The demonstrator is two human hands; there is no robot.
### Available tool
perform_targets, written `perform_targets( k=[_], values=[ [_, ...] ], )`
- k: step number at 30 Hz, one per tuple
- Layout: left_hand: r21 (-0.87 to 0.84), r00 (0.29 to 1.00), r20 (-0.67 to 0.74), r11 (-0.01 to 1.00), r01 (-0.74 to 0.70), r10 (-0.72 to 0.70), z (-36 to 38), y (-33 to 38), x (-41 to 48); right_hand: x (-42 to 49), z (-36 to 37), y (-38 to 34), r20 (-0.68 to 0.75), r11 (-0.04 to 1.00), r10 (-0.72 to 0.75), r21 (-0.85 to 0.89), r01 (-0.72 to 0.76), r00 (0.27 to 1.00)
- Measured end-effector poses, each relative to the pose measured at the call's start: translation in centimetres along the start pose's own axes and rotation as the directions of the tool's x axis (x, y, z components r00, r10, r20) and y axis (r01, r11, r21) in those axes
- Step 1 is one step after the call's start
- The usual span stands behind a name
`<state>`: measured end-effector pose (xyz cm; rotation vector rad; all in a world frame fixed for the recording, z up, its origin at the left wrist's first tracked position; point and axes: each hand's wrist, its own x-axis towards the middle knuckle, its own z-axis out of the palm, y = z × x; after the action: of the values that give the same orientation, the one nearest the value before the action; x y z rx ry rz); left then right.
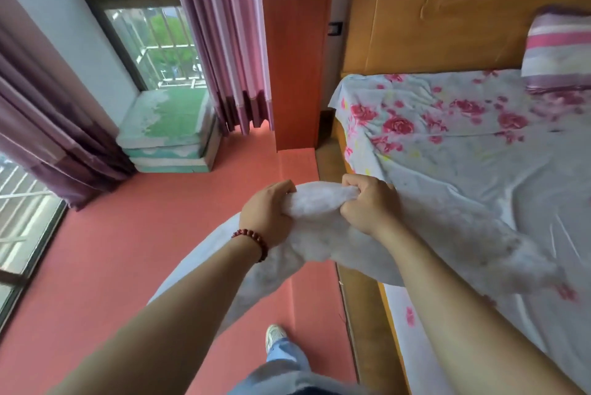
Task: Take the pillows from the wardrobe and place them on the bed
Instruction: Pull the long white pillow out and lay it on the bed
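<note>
I hold a white pillow [319, 218] in front of me by its upper edge. My left hand [265, 212], with a red bead bracelet on the wrist, grips the edge on the left. Close beside it, my right hand [367, 202] grips the same edge on the right. The pillow's right part hangs over the near side of the bed [463, 154], which is covered by a white sheet with pink roses. A pink and purple striped pillow [559, 52] lies at the head of the bed, far right. The wardrobe is out of view.
An orange wooden panel [297, 42] stands left of the headboard [431, 10]. Purple curtains [220, 36] hang by the window. Folded green mats [169, 132] are stacked on the raised red platform [128, 250] under the window. My foot [275, 335] stands on the floor beside the bed frame.
</note>
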<state>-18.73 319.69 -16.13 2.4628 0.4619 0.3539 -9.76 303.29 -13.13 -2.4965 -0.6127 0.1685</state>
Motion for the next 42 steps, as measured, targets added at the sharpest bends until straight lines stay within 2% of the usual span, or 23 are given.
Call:
perform_targets(
  k=[7,10,16,23,31,35,40,42],
  values=[
    [0.035,0.995,0.075,0.997,-0.075,0.072,0.0,-2.0,13.6,12.3,0.3,-0.8,-0.060,0.997,0.069,-0.026,-0.070,0.996],
    [0.085,0.986,0.113,0.987,-0.135,0.125,0.5,-2.4,19.7,17.4,0.2,-0.4,-0.095,0.996,0.083,0.001,-0.084,0.992],
    [0.072,0.967,0.187,0.980,-0.187,0.171,2.8,-2.0,31.3,28.2,0.6,2.3,-0.154,0.988,0.134,0.093,-0.121,0.979],
    [0.025,0.963,0.225,0.987,-0.160,0.151,6.5,-0.7,45.2,42.2,-1.5,5.8,-0.096,0.969,0.200,0.170,-0.182,0.975],
    [0.020,0.953,0.262,0.986,-0.163,0.152,9.7,2.7,57.6,53.9,-5.8,9.6,-0.184,0.975,0.221,0.055,-0.215,0.958],
    [-0.011,0.917,0.357,0.983,-0.185,0.177,12.2,4.2,64.1,59.3,-7.4,12.2,-0.172,0.955,0.296,0.055,-0.291,0.940],
    [-0.091,0.859,0.458,0.973,-0.212,0.229,16.6,5.3,72.6,65.9,-8.6,15.6,-0.245,0.934,0.357,0.080,-0.349,0.901],
    [-0.116,0.832,0.493,0.967,-0.228,0.255,18.0,5.8,75.6,68.2,-9.3,16.7,-0.222,0.916,0.401,0.067,-0.397,0.889]
  ],
)
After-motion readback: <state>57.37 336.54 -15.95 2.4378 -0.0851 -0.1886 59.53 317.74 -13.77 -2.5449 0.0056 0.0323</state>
